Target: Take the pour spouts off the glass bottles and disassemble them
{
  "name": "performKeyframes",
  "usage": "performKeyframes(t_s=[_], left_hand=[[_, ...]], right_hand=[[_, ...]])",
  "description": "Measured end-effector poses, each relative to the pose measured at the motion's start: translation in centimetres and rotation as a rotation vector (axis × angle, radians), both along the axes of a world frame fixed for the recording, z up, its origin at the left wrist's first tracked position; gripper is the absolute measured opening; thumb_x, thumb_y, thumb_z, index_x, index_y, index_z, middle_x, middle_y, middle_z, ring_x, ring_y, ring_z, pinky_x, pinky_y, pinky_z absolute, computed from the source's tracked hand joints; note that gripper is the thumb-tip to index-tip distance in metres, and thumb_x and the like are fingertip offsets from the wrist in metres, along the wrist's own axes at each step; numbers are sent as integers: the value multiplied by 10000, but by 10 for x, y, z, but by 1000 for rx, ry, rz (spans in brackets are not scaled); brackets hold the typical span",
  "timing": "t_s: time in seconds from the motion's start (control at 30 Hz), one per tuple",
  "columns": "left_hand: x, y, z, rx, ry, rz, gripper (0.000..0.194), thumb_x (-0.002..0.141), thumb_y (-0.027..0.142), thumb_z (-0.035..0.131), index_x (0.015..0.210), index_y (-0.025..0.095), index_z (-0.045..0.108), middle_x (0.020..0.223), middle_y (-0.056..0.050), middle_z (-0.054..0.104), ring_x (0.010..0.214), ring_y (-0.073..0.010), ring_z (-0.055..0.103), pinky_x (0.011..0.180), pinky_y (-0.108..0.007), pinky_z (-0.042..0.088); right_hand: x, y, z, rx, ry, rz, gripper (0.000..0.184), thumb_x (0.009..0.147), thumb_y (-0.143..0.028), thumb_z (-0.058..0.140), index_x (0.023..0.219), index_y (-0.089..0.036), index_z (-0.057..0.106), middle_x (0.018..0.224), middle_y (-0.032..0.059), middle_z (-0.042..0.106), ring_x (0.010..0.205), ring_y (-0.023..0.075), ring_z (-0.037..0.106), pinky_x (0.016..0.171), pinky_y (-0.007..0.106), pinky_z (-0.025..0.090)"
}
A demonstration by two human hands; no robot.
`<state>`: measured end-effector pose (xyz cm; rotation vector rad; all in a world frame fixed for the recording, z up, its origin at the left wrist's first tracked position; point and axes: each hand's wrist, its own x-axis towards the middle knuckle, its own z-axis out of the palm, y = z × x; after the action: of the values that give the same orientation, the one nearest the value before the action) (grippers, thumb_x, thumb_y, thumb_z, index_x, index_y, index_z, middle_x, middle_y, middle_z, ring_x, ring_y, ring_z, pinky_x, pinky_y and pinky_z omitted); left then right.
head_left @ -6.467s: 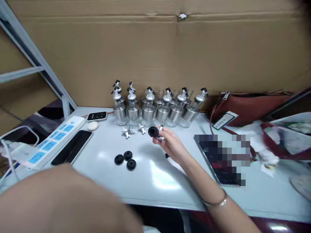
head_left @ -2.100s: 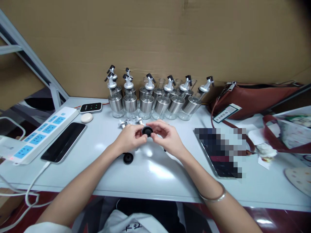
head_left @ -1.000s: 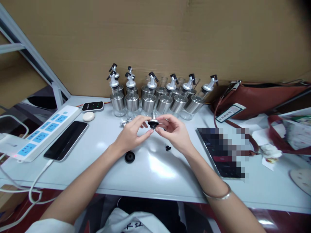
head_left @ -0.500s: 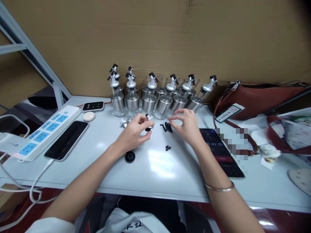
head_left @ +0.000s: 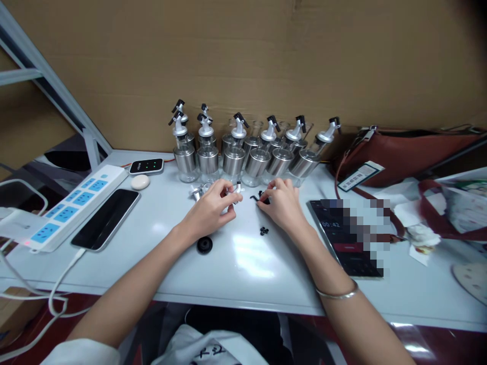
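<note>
My left hand [head_left: 213, 208] is closed on a silver pour spout [head_left: 239, 189] with a black tip, held just above the table; the fingers hide part of it. My right hand [head_left: 280, 204] is lowered over a small pile of black levers [head_left: 255, 197], its thumb and fingertips pinched on one of them. The hand covers most of that pile. Several small black caps [head_left: 264, 231] lie just below the right hand. A round black stopper ring [head_left: 204, 245] lies below my left wrist. More silver spout parts [head_left: 196, 191] lie behind the left hand.
Glass and steel oil bottles [head_left: 208, 157], several with pour spouts fitted, stand along the cardboard back wall. At left are a power strip [head_left: 72, 208], a phone [head_left: 105, 220] and a white round case [head_left: 140, 182]. Another phone [head_left: 342, 238] and a brown bag [head_left: 414, 157] are at right.
My right hand has moved left and down onto the black levers, and its fingers have closed. The spout in my left hand has turned slightly, with its black tip more upright.
</note>
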<state>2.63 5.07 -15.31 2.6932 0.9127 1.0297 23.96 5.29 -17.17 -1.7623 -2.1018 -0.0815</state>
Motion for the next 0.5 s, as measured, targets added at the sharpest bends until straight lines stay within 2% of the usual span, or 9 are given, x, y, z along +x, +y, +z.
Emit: performKeyframes(t_s=[0.1, 0.17, 0.27, 0.4, 0.5], left_hand=[[0, -1, 0, -19, 2, 9, 253, 756, 53, 457, 956, 188, 531, 980, -50, 442, 877, -149, 502, 779, -288, 461], [0, -1, 0, -42, -7, 17, 299, 745, 47, 450, 1003, 193, 494, 1000, -52, 458, 847, -140, 514, 747, -276, 462], [0, -2, -2, -62, -46, 28, 452, 721, 45, 453, 1142, 201, 399, 1013, -54, 488, 809, -134, 524, 716, -268, 461], [0, -2, -6, -102, -95, 47, 645, 698, 55, 460, 1298, 193, 269, 1021, -63, 524, 868, -155, 556, 758, -277, 469], [-1, -1, -7, -166, -97, 50, 730, 682, 54, 466, 1353, 196, 216, 1037, -68, 553, 804, -137, 566, 743, -269, 472]], right_hand=[[-2, 0, 0, 13, 39, 13, 91, 715, -162, 629, 639, -181, 674, 915, 109, 557, 924, 298, 449, 736, 425, 369], [-3, 1, 1, 55, 146, 21, 85, 710, -167, 625, 633, -185, 656, 893, 103, 581, 915, 292, 473, 766, 430, 377], [-6, 2, 6, 24, 476, 44, 50, 704, -200, 622, 657, -188, 630, 803, 66, 631, 818, 242, 539, 765, 397, 405], [-13, -1, 15, -198, 990, 106, 171, 683, -329, 670, 697, -171, 607, 667, 26, 633, 624, 161, 551, 614, 300, 415], [-20, -5, 20, -262, 1174, 148, 242, 643, -372, 723, 700, -168, 604, 629, 5, 606, 593, 129, 527, 573, 266, 397]])
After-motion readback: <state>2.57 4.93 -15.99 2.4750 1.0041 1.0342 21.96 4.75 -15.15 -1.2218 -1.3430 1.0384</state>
